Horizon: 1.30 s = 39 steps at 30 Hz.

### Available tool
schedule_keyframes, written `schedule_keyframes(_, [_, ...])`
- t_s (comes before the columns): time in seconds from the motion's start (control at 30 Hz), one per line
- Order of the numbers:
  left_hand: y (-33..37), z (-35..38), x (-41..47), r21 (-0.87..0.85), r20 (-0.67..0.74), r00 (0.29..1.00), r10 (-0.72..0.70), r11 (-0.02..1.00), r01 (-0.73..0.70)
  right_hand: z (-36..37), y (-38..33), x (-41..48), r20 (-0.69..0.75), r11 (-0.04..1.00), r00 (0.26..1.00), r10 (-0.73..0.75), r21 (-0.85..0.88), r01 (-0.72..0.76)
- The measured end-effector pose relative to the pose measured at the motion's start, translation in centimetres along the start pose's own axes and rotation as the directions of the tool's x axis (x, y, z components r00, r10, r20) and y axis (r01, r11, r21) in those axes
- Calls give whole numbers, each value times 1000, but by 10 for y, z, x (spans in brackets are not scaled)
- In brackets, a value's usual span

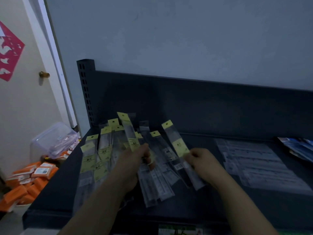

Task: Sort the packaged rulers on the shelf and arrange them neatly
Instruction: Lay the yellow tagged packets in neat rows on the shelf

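Pinching one ruler (176,141) in right hand (201,160), long axis running upper-left to lower-right; gripping fan (129,133) (just left, mid-frame) in left hand (135,160).

Yellow-headed clear ruler packs (128,150), dark shelf (220,116)

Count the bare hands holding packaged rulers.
2. The left hand grips a fanned bundle of clear, yellow-topped ruler packets at the middle of the dark shelf; the right hand pinches one such packet beside it. No other hand shows.
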<state>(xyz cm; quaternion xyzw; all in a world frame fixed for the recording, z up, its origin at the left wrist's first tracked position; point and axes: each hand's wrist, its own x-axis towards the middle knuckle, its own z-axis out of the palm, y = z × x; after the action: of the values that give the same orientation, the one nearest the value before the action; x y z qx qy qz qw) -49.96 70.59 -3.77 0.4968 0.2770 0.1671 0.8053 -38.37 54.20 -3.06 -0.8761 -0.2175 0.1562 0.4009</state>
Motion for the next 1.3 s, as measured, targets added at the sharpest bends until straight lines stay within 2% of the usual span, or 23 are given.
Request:
schedule_keyframes(0.03, [-1,3,-2,44,13,1000,12,999,-13,1,-5,-4,30,987,999,-24,160,19])
schedule_keyframes(0.1, [-3,11,-6,58,51,998,28,998,-31,7,-18,-14,194,902,979,-65,430,-25])
schedule_keyframes(0.17, [-4,19,-10,-15,70,997,28,1000,-27,15,-25,-19,313,872,941,-132,489,-40])
schedule_keyframes(0.2, [-4,21,-12,-51,55,998,32,998,-29,19,-26,-19,310,885,939,-146,465,-15])
schedule_keyframes(0.27, [0,19,-13,-63,-16,998,55,996,-56,20,-22,-15,155,952,979,-135,295,84])
schedule_keyframes(0.33, [5,11,-15,-74,-39,995,92,993,-94,16,-12,-10,-47,986,991,-125,-119,119])
schedule_keyframes(0.37, [7,7,-15,-92,-31,994,105,990,-107,16,-9,-10,-82,945,991,-102,-319,71])
schedule_keyframes(0.4, [9,3,-16,-106,-26,993,114,988,-117,17,-7,-10,-79,899,995,-66,-438,25])
schedule_keyframes(0.47, [11,-5,-16,-124,-36,991,132,983,-136,19,-10,-12,-32,881,999,5,-473,-20])
schedule_keyframes(0.63, [8,-14,-19,-216,-64,996,61,974,-74,13,-14,-5,50,913,986,156,-389,-125])
schedule_keyframes(0.73, [5,-20,-16,-217,-49,999,-2,976,-9,9,-5,0,72,946,983,166,-292,-138])
schedule_keyframes(0.8, [3,-19,-15,-212,-46,999,-14,977,4,5,-2,-3,41,988,994,102,-122,-97])
schedule_keyframes(0.87, [1,-14,-17,-168,-39,999,17,985,-23,4,-8,-11,51,993,999,-4,122,-2])
schedule_keyframes(0.93, [1,-7,-19,-119,-14,998,56,991,-58,8,-21,-23,157,916,984,-82,401,12])
schedule_keyframes(1.0, [3,0,-21,-95,11,998,65,993,-63,16,-32,-31,308,868,940,-148,496,-26])
schedule_keyframes(1.07, [5,1,-21,-81,-31,999,40,996,-43,26,-35,-30,427,908,889,-166,419,-32])
schedule_keyframes(1.1, [6,-1,-20,-81,-65,997,36,996,-42,29,-35,-27,438,939,887,-150,345,-11])
schedule_keyframes(1.17, [9,-12,-19,-107,-94,993,67,991,-77,32,-33,-21,329,987,933,-143,113,112])
schedule_keyframes(1.23, [13,-25,-21,-157,-97,990,98,981,-112,36,-33,-20,233,972,954,-189,-92,215])
schedule_keyframes(1.3, [18,-36,-24,-199,-122,987,101,972,-124,46,-34,-24,223,935,954,-201,-247,255])
